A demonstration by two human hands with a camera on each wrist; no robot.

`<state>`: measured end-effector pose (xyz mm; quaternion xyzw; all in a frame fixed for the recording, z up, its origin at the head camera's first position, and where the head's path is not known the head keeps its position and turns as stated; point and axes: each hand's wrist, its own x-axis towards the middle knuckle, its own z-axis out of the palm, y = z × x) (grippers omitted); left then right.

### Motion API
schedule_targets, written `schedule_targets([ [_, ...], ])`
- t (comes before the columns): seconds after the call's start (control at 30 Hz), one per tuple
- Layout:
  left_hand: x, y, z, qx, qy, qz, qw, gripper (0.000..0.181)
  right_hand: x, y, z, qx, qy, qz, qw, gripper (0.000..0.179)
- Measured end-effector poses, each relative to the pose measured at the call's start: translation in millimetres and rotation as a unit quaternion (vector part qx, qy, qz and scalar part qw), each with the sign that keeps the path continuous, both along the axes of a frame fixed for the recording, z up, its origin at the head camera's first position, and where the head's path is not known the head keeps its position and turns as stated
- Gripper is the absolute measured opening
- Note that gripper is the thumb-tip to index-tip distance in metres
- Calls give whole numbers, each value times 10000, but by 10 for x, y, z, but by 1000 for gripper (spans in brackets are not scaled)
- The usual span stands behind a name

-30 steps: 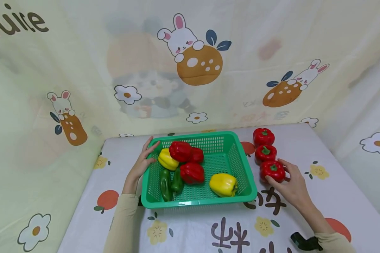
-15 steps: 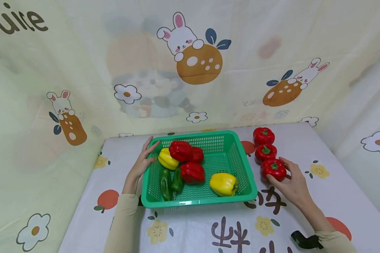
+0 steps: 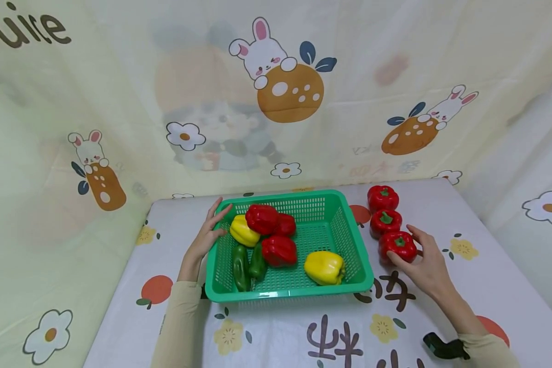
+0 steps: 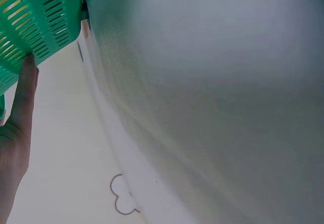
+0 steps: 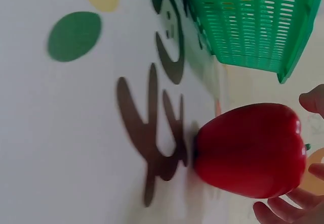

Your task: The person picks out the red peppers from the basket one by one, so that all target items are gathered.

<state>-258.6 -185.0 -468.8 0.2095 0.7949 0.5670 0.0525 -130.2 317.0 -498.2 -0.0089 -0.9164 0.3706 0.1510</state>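
Observation:
A green plastic basket [image 3: 285, 295] holds red bell peppers [image 3: 279, 251], two yellow bell peppers [image 3: 324, 268] and two long green peppers [image 3: 241, 268]. My left hand [image 3: 205, 239] rests on its left side with fingers fairly straight; the left wrist view catches one finger [image 4: 25, 87] against the slatted outer wall. To the right of the basket, my right hand [image 3: 425, 263] is spread loosely about the nearest red bell pepper [image 3: 397, 247], which stands stem up on the table. In the right wrist view the thumb [image 5: 314, 100] is apart from that pepper [image 5: 250, 150], while other fingertips lie close underneath.
Two more red bell peppers, a middle one [image 3: 386, 223] and a far one [image 3: 383, 199], stand in a row behind the nearest. A patterned cloth [image 3: 267, 332] covers the table, and printed curtains [image 3: 359, 66] hang behind and at the sides.
The right hand's index finger has drawn away from the nearest red bell pepper, widening the grasp. That pepper has shifted very slightly right and back. The left hand and basket have stayed put.

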Motion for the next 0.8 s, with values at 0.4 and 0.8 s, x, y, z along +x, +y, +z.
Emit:
schedule_targets([
  [0.4,-8,-12,-13,-42,44,14,10000,66,-147,-251,316,-7,520,97,9986,82],
  [0.8,-1,-11,-12,-39,92,-7,10000,66,-262,-782,528,-77,972,840,9917,78],
])
